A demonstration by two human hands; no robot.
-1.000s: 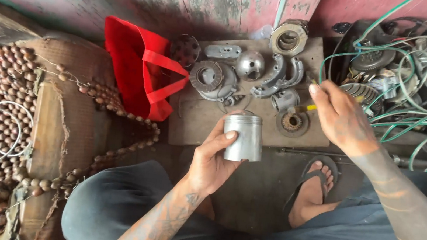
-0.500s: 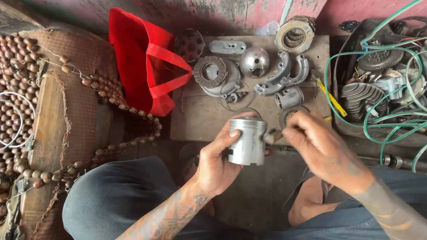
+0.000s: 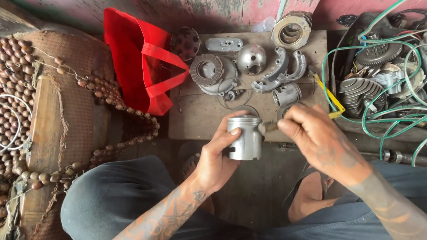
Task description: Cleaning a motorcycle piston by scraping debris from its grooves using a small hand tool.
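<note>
Above our lap, left to right: red bag [image 3: 142, 62] on the floor — our left hand [image 3: 216, 161] gripping a metal cylinder [image 3: 245, 137] upright — our right hand [image 3: 317, 141] pinching a small tool [image 3: 271, 126] against its rim.
</note>
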